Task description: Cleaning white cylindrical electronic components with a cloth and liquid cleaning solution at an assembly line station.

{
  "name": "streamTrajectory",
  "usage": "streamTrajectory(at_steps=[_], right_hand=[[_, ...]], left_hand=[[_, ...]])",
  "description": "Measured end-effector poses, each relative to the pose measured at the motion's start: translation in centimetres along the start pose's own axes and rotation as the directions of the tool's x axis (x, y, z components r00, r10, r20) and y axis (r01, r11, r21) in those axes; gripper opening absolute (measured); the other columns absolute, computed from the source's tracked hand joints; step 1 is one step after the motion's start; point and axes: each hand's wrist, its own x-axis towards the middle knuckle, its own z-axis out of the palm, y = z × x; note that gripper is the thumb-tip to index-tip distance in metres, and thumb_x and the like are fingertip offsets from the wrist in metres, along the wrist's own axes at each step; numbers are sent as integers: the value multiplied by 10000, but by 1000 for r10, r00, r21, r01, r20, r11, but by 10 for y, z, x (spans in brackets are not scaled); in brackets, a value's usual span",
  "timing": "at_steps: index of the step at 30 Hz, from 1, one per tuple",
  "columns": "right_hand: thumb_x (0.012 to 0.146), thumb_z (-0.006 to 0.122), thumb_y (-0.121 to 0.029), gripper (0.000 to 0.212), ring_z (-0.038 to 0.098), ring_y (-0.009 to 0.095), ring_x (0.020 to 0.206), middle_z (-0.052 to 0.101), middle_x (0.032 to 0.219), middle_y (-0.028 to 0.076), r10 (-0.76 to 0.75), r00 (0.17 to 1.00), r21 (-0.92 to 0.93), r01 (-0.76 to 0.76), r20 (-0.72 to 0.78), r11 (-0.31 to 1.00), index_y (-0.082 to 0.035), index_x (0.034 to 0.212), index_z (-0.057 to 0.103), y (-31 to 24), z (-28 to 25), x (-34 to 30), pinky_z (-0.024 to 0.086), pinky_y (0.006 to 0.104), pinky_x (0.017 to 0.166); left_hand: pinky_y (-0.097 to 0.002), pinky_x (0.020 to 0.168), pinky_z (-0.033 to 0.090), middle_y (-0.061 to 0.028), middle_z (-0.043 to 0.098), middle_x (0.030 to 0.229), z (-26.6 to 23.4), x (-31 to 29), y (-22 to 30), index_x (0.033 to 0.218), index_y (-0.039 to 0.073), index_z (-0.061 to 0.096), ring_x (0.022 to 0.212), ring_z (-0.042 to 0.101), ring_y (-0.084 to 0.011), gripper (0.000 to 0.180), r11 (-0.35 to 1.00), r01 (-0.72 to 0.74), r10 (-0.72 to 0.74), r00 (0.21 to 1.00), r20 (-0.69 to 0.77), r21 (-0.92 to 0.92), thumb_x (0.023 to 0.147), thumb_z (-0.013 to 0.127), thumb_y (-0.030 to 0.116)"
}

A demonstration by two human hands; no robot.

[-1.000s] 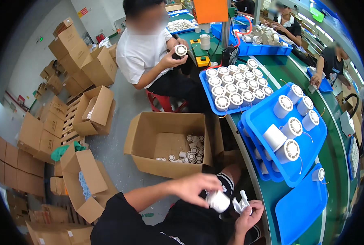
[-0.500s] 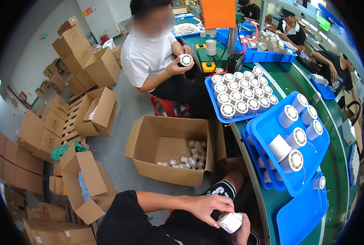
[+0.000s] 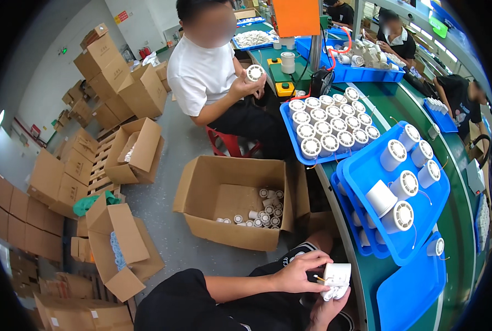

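Note:
Above my lap, my left hand (image 3: 304,273) pinches a white plastic cylinder (image 3: 338,272), fingers at its top and thumb lower on its side. A short yellowish wire end sticks out beside the thumb. Cupped under the cylinder, my right hand (image 3: 329,311) curls round a smaller, uneven white part (image 3: 334,292) that touches it from below. Whether the two pieces are joined, I cannot tell. To the right, a tilted blue tray (image 3: 392,243) carries several white cylinders (image 3: 406,185) with slotted round ends and thin wires.
An open cardboard box (image 3: 229,234) with small white parts stands ahead of my lap. Another blue tray (image 3: 298,149), packed with slotted cylinders, is on the green table (image 3: 455,176). Across from me a person (image 3: 199,77) holds a similar cylinder. More cartons (image 3: 127,243) stand at left.
Both my hands have moved up and to the right. The white cylinder has turned, now showing its side and the wire end. The person opposite has shifted the cylinder in their hands.

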Motion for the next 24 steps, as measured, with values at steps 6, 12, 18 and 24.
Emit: streamTrajectory(at_steps=[6, 12, 18, 24], right_hand=[[883, 587, 23, 244, 610, 190, 989, 575, 1086, 122, -221, 975, -162, 220, 6, 962, 4, 1096, 469, 2, -8, 10, 519, 325, 846], [887, 584, 20, 357, 590, 196, 1042, 551, 1153, 129, -273, 960, -222, 253, -63, 941, 17, 1217, 447, 2, 9, 12, 494, 329, 890], [891, 555, 54, 434, 603, 220, 1089, 566, 1225, 147, 12, 999, 29, -10, -50, 1000, 39, 1307, 432, -6, 23, 3, 504, 327, 924], [892, 594, 28, 437, 617, 225, 1072, 585, 1195, 149, 105, 993, 91, -101, -46, 991, 37, 1299, 436, -6, 23, 3, 501, 329, 936]], left_hand=[[-315, 881, 523, -144, 580, 1141, -5, 4, -3, 1180, -52, 587, 1016, 610, -224, 572, 999, 6, -5, 1000, 23, -51, 723, 836, 186], [-322, 847, 517, -129, 586, 1073, -10, 2, -7, 1162, -44, 590, 977, 600, -244, 546, 986, -76, 81, 996, -28, 149, 715, 829, 159], [-343, 890, 491, -145, 603, 1083, -4, -3, -6, 1162, -25, 610, 996, 617, -266, 566, 977, -94, 112, 990, -82, 191, 695, 854, 181], [-330, 869, 490, -140, 601, 1058, -6, -1, -13, 1148, -43, 605, 972, 609, -260, 550, 980, -68, 80, 995, -61, 187, 713, 831, 208]])
